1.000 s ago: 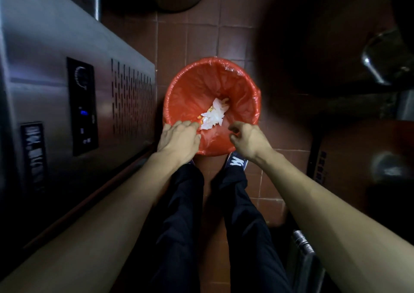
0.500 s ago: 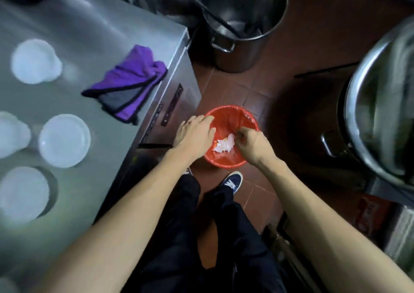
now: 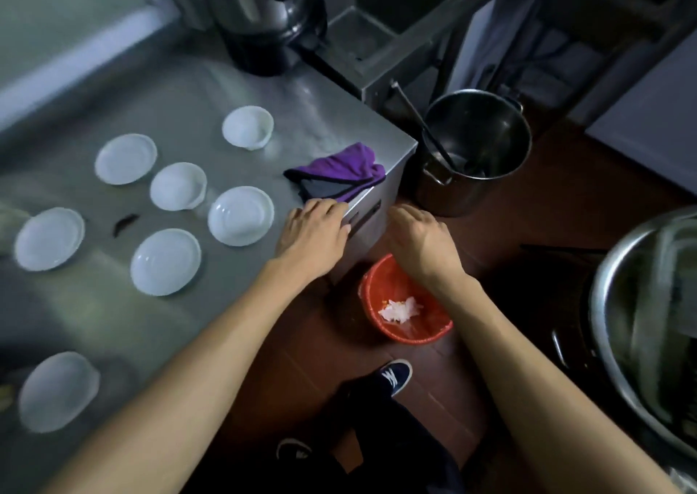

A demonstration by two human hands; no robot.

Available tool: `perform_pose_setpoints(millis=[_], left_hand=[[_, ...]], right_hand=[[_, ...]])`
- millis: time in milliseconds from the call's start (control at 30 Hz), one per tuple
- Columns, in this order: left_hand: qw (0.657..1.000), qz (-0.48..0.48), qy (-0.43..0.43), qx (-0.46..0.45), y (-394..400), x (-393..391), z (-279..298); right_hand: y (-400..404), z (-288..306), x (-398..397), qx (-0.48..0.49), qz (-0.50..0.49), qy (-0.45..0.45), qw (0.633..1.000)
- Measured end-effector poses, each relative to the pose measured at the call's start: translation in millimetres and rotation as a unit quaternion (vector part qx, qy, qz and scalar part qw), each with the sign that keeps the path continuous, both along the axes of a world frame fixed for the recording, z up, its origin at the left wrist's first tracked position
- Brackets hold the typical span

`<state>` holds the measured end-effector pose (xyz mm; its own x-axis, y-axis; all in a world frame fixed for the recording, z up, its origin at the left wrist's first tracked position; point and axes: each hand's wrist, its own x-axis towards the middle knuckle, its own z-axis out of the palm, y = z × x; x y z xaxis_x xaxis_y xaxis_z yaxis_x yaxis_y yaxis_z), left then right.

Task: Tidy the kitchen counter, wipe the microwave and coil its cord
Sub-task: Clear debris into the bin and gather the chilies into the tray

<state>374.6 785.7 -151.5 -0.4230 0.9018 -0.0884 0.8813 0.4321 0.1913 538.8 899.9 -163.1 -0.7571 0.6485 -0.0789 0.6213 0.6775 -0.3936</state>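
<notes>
A purple and grey cloth [image 3: 339, 174] lies folded at the right corner of the steel counter [image 3: 309, 112]. My left hand [image 3: 315, 229] hovers over the counter's edge just below the cloth, fingers relaxed and holding nothing. My right hand [image 3: 420, 239] hangs in the air beside the counter's side, above the floor, fingers loosely bent and empty. Below it on the floor stands a red bin [image 3: 405, 299] with white crumpled waste [image 3: 399, 308] inside. Several white bowls and lids [image 3: 241, 216] are spread over the counter.
A dark appliance [image 3: 264, 21] stands at the counter's back. A steel pot [image 3: 475, 150] with a utensil stands on the red tile floor to the right of the counter. A large steel basin [image 3: 648, 323] fills the right edge. My shoes [image 3: 394, 374] are below.
Both hands left the red bin's rim and rose to counter height. The view lifted from the bin to the counter top, and the bin now sits lower in view.
</notes>
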Motion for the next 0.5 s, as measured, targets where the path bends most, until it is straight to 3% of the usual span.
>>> perform_pose_setpoints(millis=[500], left_hand=[[0.986, 0.162, 0.024, 0.033, -290, -56, 45]], right_hand=[[-219, 70, -97, 0.031, 0.173, 0.067, 0.982]])
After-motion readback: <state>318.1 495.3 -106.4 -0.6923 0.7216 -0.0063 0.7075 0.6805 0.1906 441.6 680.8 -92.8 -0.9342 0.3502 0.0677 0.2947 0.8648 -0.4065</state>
